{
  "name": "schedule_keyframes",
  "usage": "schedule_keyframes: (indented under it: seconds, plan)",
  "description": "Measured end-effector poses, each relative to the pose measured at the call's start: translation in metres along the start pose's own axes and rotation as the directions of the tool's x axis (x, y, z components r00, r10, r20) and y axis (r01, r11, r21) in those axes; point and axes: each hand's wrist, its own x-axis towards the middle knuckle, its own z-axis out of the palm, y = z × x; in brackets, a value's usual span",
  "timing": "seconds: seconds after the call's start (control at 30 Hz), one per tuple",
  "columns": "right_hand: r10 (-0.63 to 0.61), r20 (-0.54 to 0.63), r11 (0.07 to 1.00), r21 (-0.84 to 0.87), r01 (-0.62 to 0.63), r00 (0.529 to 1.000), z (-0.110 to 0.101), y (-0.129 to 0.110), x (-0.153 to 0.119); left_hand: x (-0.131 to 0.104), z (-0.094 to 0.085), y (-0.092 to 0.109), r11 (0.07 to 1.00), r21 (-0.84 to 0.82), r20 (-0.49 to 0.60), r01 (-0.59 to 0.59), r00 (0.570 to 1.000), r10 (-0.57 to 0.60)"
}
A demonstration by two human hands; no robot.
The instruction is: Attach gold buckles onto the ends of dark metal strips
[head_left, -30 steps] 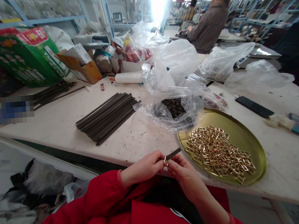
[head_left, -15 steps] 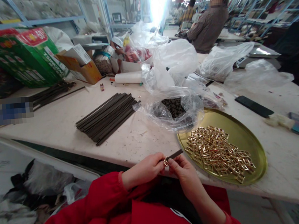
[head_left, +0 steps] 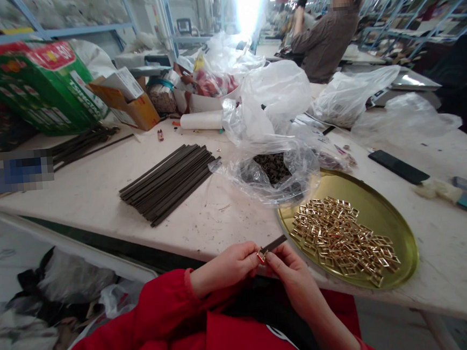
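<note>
Close together at the table's front edge, both my hands are closed around the end of a dark brown strap [head_left: 274, 243]. A small gold rectangular buckle [head_left: 261, 256] sits between my fingertips at that end. My left hand [head_left: 240, 259] pinches at the buckle from the left. On the other side, my right hand [head_left: 288, 268] grips the strap, its thumb by the buckle. Just right of my hands lies a round gold tray [head_left: 400, 237] with a heap of gold buckles [head_left: 339, 237]. A stack of dark straps [head_left: 169, 185] lies on the table to the left.
Beyond the tray is an open clear plastic bag [head_left: 234, 180] of small dark pieces. A white roll [head_left: 201, 121], a green box [head_left: 49, 92] and an orange carton [head_left: 139, 112] stand farther back. A dark flat bar [head_left: 398, 166] lies at right. A co-worker [head_left: 328, 38] is behind.
The buckle has turned slightly between my fingers, and more of the strap shows above my right hand. Both hands have stayed nearly in place.
</note>
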Motion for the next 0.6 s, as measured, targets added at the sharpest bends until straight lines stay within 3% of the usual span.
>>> schedule_keyframes:
  seconds: [0.23,0.6]
  plan:
    - [-0.008,0.003,1.000,-0.020,0.008,1.000,-0.0025,0.0035,0.0027,-0.0013,0.0013,0.0007,0.997,-0.082,0.032,0.012,0.999,-0.009]
    - [-0.174,-0.004,0.974,-0.150,0.172,0.985,-0.0066,0.0086,-0.0058,-0.0071,0.0062,-0.0009,0.978,-0.198,0.042,0.062,0.998,-0.055]
